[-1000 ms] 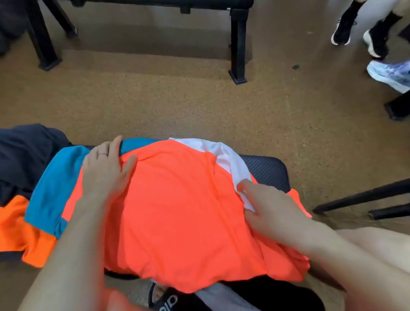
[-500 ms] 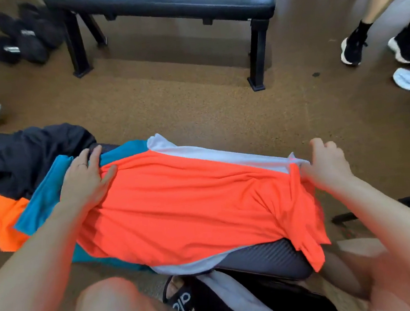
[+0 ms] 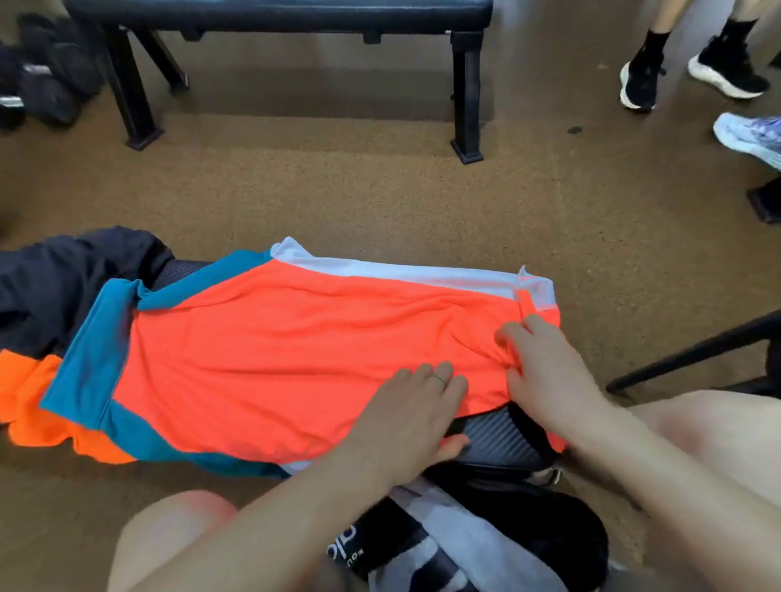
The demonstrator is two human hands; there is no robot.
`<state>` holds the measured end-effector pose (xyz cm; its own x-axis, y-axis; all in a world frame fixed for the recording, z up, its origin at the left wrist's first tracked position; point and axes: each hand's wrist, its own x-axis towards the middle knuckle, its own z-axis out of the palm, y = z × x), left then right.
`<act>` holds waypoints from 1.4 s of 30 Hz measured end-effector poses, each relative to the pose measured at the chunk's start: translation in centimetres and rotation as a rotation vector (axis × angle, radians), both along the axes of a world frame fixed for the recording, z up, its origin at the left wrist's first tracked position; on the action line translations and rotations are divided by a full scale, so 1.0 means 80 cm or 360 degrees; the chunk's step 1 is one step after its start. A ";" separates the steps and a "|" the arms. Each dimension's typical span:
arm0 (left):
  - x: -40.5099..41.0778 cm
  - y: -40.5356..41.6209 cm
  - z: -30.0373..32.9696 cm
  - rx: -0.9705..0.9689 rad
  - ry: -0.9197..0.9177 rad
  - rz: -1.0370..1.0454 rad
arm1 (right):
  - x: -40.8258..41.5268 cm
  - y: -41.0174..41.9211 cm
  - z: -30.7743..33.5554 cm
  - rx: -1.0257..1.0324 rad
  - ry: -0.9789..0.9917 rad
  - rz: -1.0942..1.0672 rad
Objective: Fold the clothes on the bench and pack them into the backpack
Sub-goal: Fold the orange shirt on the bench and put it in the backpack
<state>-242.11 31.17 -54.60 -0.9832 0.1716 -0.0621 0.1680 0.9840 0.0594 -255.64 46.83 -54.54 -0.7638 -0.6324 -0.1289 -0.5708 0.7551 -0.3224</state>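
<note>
Folding the orange shirt (image 3: 299,351) on the worktop (image 3: 500,437): our left hand (image 3: 413,416) presses flat, fingers spread; right hand (image 3: 543,367) pinches the hem. Next fold across; backpack (image 3: 472,548) waits below.

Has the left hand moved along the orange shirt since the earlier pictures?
Yes. The left hand went from the teal sleeve end rightward, beside the right hand.

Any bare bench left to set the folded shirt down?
Only a bare strip of bench below the orange shirt, between left hand and right hand. Leftward, dark clothes crowd it.
</note>
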 end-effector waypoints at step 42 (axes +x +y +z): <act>0.042 0.056 0.026 -0.0074 -0.0141 -0.0185 | 0.038 0.141 0.008 -0.0939 -0.1156 -0.1354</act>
<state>-238.74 35.67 -52.55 -0.9471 0.2791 -0.1586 0.2773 0.9602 0.0339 -252.61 58.10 -53.94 -0.8279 -0.0813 -0.5550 0.4731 0.4302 -0.7688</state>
